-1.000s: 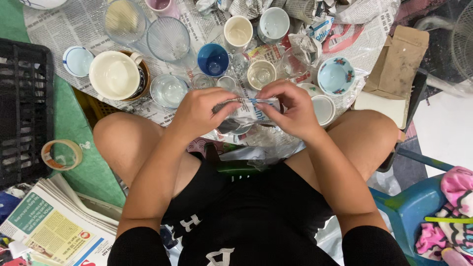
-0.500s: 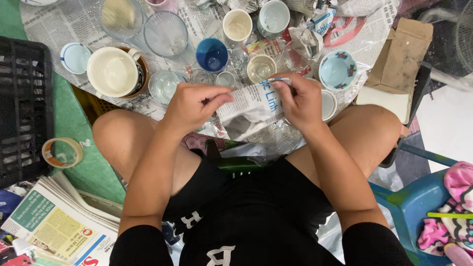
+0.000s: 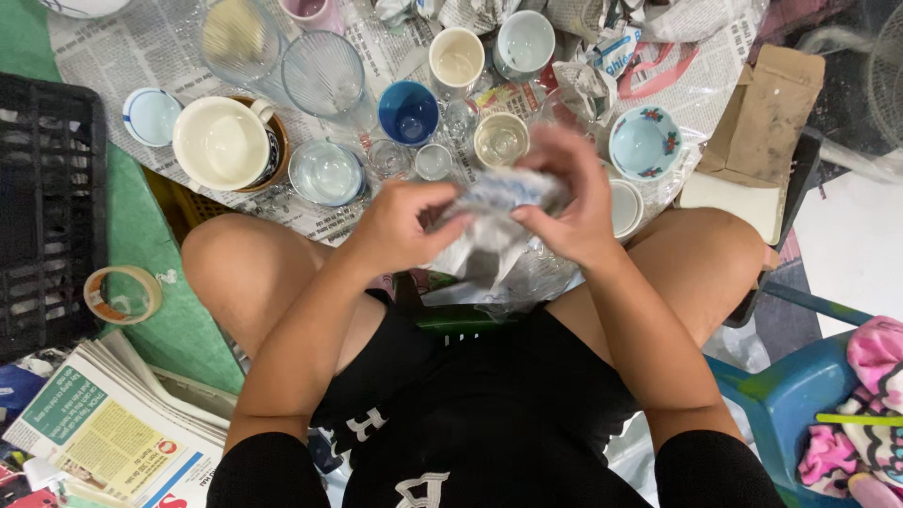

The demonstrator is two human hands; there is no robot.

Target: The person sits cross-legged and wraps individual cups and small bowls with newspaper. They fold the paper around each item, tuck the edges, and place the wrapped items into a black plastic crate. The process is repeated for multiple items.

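1. Black plastic crate (image 3: 47, 207) stands at the far left edge on a green mat (image 3: 160, 329).
2. Just right of it on the mat lies a roll of tape (image 3: 122, 294), and nearer the person a stack of newspapers (image 3: 113, 433).
3. Beyond the knees, a spread sheet of newspaper (image 3: 122, 47) on the floor carries the crockery: a small white dish with a blue rim (image 3: 152, 116), then a large cream mug (image 3: 224, 143), then a clear glass bowl (image 3: 324, 173).
4. Farther back stand two tall clear glasses (image 3: 324, 73), and right of them a blue cup (image 3: 408, 113) and a cream cup (image 3: 456, 58).
5. The left hand (image 3: 400, 226) has its grip clamped on the left side of a paper-wrapped bundle (image 3: 503, 202), thumb and fingers pinching the crumpled paper.
6. The bundle sits between both hands, held up above the lap and in front of the crockery; what is inside cannot be told.
7. The right hand (image 3: 569, 202) is blurred; its grip curls over the right side of the bundle, fingers closed on the paper.
8. Right of that hand sits a pale blue bowl with a flower pattern (image 3: 643, 143).
9. A brown cardboard piece (image 3: 762, 113) lies further right.
10. A blue plastic chair (image 3: 790, 404) stands at the lower right with pink cloth (image 3: 870, 414) on it.
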